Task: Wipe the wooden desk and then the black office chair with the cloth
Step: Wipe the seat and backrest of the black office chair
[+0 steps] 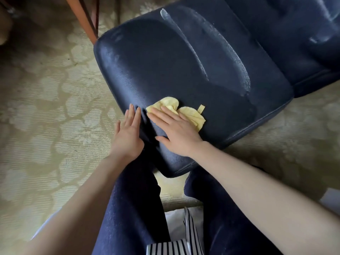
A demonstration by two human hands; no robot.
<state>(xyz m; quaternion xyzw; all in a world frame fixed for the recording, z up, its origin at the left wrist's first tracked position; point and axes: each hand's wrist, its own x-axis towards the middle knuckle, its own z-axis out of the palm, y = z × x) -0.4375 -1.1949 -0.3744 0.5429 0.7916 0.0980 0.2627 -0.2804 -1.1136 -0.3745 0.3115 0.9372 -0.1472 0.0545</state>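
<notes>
Dark trousers (132,199) stand against the near edge of the black office chair seat (184,61). On that edge the left hand (128,131) lies flat, fingers straight and together. Just right of it, the right hand (174,131) presses the crumpled yellow cloth (193,115) onto the seat, fingers straight, slightly spread. Beyond the seat rises the backrest (294,34); a wooden desk leg (82,17) stands at its far left corner.
</notes>
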